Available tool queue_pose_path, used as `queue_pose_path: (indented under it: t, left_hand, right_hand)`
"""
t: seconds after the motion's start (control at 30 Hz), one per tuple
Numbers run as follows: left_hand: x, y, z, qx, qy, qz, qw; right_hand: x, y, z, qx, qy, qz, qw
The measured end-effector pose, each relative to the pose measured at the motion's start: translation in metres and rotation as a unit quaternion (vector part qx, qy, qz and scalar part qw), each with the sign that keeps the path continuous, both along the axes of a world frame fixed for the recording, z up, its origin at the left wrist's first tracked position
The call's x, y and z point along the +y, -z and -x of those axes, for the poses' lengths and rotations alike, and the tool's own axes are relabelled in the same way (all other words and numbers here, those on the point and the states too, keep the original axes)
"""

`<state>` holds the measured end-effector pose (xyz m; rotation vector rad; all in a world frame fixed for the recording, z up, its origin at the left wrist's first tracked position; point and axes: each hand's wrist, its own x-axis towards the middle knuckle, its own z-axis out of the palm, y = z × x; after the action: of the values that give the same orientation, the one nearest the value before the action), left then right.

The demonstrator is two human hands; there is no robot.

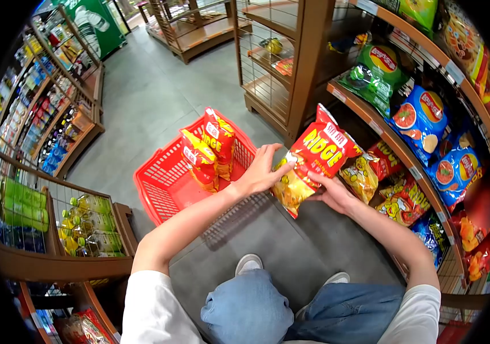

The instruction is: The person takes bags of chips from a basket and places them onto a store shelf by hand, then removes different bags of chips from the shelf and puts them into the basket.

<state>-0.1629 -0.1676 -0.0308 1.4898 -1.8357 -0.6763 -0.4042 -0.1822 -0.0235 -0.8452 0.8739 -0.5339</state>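
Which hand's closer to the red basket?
Left. The left hand is beside the red basket, at the basket side of the held chip bag; the right hand is farther away, at the bag's opposite side.

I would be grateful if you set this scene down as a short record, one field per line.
Place: shop aisle with grey floor
Right hand: grasping red-and-yellow RIDGE bag, thumb on its front
Left hand: at the same bag's side; firmness of hold unclear
Bag pose: tilted, raised off the floor
Basket: red, on the floor
Basket contents: two red-and-yellow bags visible
Shelf: on the right, with a green bag and blue bags
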Motion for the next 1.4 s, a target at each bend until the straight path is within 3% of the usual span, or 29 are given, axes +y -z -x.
queue_pose_path:
  t: [0.07,0.1,0.33,0.47,0.53,0.6,0.67,0.73,0.8,0.87,1.0,1.07,1.1,1.13,1.2,1.27,1.33,1.4]
  left_hand:
    - [0.002,-0.004,-0.007,0.053,0.054,-0.048,0.996]
    - [0.008,-0.016,-0.008,0.164,0.093,-0.139,0.972]
    - [0.045,-0.010,-0.005,0.308,0.029,-0.061,0.949]
    - [0.052,-0.030,-0.014,0.315,-0.019,0.028,0.949]
    - [0.056,-0.045,-0.027,0.327,-0.047,0.059,0.942]
    - [0.054,-0.053,-0.048,0.355,-0.051,0.083,0.930]
    - [0.066,-0.091,-0.082,0.318,-0.024,0.069,0.945]
    - [0.068,-0.098,-0.121,0.304,-0.012,0.113,0.946]
    - [0.077,-0.114,-0.154,0.292,-0.022,0.095,0.952]
    - [0.087,-0.118,-0.183,0.262,-0.035,0.065,0.962]
    - [0.102,-0.105,-0.228,0.273,-0.064,-0.011,0.960]
    - [0.107,-0.097,-0.246,0.156,-0.064,-0.039,0.985]
    - [0.110,-0.097,-0.246,0.163,-0.086,-0.066,0.981]
    - [0.112,-0.091,-0.250,0.165,-0.090,-0.070,0.980]
    - [0.110,-0.074,-0.257,0.055,-0.124,-0.101,0.986]
    - [0.105,-0.046,-0.264,0.103,-0.131,-0.103,0.981]
    - [0.101,-0.023,-0.270,0.025,-0.202,-0.119,0.972]
    - [0.098,-0.012,-0.262,0.034,-0.311,-0.192,0.930]
  right_hand:
    - [0.005,-0.003,-0.004,0.027,-0.036,0.026,0.999]
    - [0.004,-0.002,-0.005,0.041,-0.068,0.038,0.996]
    - [-0.004,-0.025,-0.018,0.170,-0.168,0.178,0.955]
    - [-0.023,-0.035,-0.040,0.144,-0.176,0.249,0.941]
    - [-0.027,-0.052,-0.061,0.076,-0.163,0.290,0.940]
    - [-0.028,-0.073,-0.088,0.064,-0.171,0.280,0.942]
    - [-0.025,-0.089,-0.115,0.081,-0.171,0.327,0.926]
    - [-0.024,-0.115,-0.144,0.037,-0.214,0.336,0.917]
    - [-0.016,-0.129,-0.173,-0.023,-0.208,0.362,0.908]
    - [-0.008,-0.139,-0.197,-0.004,-0.238,0.326,0.915]
    - [0.000,-0.094,-0.247,0.065,-0.216,0.374,0.899]
    - [0.023,-0.072,-0.267,0.020,-0.158,0.380,0.911]
    - [0.031,-0.057,-0.277,0.005,-0.140,0.395,0.908]
    - [0.040,-0.048,-0.283,0.002,-0.132,0.417,0.899]
    - [0.055,-0.026,-0.294,0.041,-0.110,0.407,0.906]
    - [0.059,-0.011,-0.302,0.072,-0.123,0.438,0.888]
    - [0.058,0.010,-0.311,0.093,-0.140,0.384,0.908]
    - [0.057,0.035,-0.321,0.115,-0.124,0.416,0.893]
